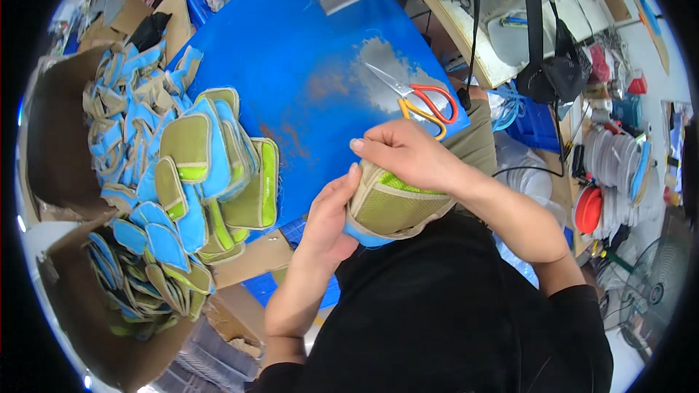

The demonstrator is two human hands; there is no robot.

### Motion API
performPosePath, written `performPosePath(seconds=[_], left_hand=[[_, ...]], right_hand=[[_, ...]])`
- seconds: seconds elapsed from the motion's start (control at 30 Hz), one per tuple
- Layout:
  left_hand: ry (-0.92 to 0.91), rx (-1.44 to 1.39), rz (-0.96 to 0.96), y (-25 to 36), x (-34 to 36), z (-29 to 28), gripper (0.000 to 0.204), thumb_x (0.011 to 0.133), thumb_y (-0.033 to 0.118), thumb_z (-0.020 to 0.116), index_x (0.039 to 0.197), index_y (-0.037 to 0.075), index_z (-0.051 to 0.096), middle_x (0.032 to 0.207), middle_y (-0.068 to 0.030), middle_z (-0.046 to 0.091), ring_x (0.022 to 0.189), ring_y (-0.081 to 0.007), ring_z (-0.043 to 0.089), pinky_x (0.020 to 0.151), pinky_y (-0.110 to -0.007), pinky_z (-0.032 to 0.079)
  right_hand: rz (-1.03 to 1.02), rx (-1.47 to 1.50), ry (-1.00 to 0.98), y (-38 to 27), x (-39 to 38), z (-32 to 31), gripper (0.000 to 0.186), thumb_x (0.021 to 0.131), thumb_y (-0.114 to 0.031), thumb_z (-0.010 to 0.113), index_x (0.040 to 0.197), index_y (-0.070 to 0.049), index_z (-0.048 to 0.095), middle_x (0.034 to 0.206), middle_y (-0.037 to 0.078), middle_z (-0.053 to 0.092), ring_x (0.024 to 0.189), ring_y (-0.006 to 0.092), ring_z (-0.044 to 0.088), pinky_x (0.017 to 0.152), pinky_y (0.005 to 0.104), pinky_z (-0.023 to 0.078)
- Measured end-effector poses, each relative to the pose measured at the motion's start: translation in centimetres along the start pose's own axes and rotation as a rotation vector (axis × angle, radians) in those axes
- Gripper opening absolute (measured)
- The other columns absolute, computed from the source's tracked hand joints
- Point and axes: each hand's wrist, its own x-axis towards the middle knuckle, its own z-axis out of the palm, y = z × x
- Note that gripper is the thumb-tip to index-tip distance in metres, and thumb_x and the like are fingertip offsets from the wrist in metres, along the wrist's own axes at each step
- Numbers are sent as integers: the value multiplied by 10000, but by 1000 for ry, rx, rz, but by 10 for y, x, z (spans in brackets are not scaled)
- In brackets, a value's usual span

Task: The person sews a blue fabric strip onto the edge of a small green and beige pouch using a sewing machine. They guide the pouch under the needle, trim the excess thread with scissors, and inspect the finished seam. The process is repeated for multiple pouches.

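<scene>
Pouch: olive mesh pouch (404, 212) with bright green and blue parts and pale binding; from where I stand, at the centre of the frame, before the black shirt
Left hand: the left hand (328, 212) grasps the pouch's left side
Right hand: the right hand (410, 154) is curled over the top edge; I cannot tell exactly what its fingertips pinch
Weight: probably light, within easy reach of one hand
Stiffness: apparently soft, lightly padded; rounded body should yield under pressure
Surface: mesh likely grips well, low slip risk
Fragility: unlikely to break; mesh may snag on the scissors (416, 99) lying on the blue desk (284, 51), upper right of centre
Hold points: bound edges, for firmest purchase
</scene>
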Motion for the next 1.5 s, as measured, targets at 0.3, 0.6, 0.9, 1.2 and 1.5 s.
performPosePath(seconds=[0.3, 0.6, 0.9, 1.2, 1.5], left_hand=[[69, -255, 192, 11, -14, -22, 473, 1102, 371, 436, 1349, 0, 591, 1330, -142, 657, 1226, -266, 629, 1059, -431, 492], [-66, -444, 415, 18, -20, -70, 499, 1064, 277, 378, 1437, -21, 522, 1476, -222, 544, 1363, -389, 519, 1172, -525, 384], [105, -398, 347, 14, 0, -112, 463, 1057, 230, 382, 1398, -35, 548, 1448, -237, 564, 1339, -390, 542, 1167, -537, 386], [16, -477, 262, 14, 11, -101, 483, 1056, 274, 391, 1417, -6, 546, 1467, -238, 548, 1356, -409, 521, 1171, -574, 363], [-146, -422, 454, 16, -2, -66, 515, 1059, 347, 461, 1427, -6, 537, 1466, -210, 556, 1345, -380, 535, 1155, -558, 389]], right_hand=[[-250, -409, 483, -4, -20, -47, 320, 972, -337, 699, 1076, -36, 666, 935, 85, 696, 854, 180, 669, 765, 323, 520], [-172, 369, 345, 27, -45, -22, 337, 968, -123, 708, 1267, -18, 593, 1081, 30, 687, 918, 77, 622, 790, 231, 493], [-218, 890, 271, 2, -55, -7, 275, 998, -82, 669, 1248, 18, 612, 1061, 36, 717, 927, 73, 666, 810, 241, 525], [-255, 895, 249, -3, -63, -3, 312, 1012, -103, 659, 1287, 21, 579, 1055, 27, 705, 936, 66, 654, 832, 234, 515], [-187, 772, 235, -6, -57, -11, 272, 966, -94, 711, 1207, -10, 616, 1044, 12, 698, 928, 55, 642, 823, 224, 509]])
